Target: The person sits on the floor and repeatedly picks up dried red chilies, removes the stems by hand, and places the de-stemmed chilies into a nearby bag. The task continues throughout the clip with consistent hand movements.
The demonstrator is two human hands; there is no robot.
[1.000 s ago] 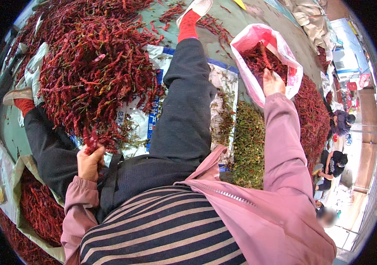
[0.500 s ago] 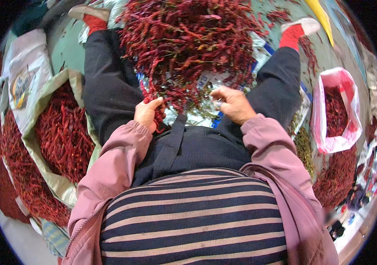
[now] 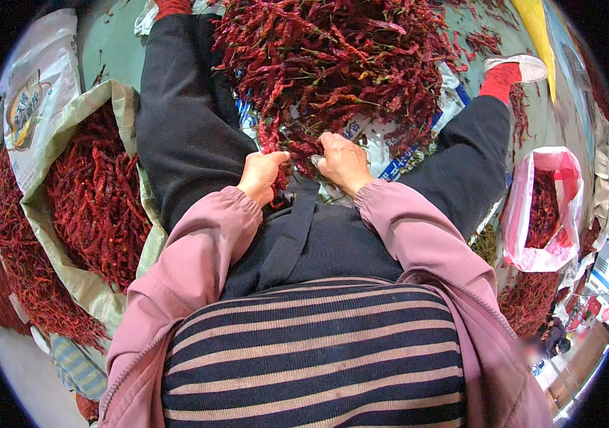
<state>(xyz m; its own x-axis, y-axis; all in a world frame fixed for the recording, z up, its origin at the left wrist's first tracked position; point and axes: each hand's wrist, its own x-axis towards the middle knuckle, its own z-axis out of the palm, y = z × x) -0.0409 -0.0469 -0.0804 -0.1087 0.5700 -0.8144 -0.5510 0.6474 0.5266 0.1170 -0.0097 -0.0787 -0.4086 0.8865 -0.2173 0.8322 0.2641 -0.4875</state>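
A big heap of dried red chili peppers (image 3: 340, 64) lies between my spread legs, on white and blue sheeting (image 3: 397, 160). My left hand (image 3: 263, 175) is closed round a bunch of these chilies, whose red ends stick out above and below the fist. Close to its right, my right hand (image 3: 345, 164) has its thumb and fingers curled in at the near edge of the heap. Its fingertips meet on chilies there; how many they grip is hidden. A dark strap (image 3: 292, 235) hangs in my lap just under both hands.
At my left stands an open pale-green sack (image 3: 33, 214) of red chilies, with a white printed bag (image 3: 44, 107) beyond it. A pink and white bag (image 3: 565, 207) holding chilies is at my right. More chilies (image 3: 529, 299) lie behind it. Loose ones are scattered on the green floor (image 3: 115, 43).
My right hand has moved left and slightly up, from above the leafy scraps to the chilies beside my left hand. The left hand still grips its bunch. The whole view has shifted somewhat.
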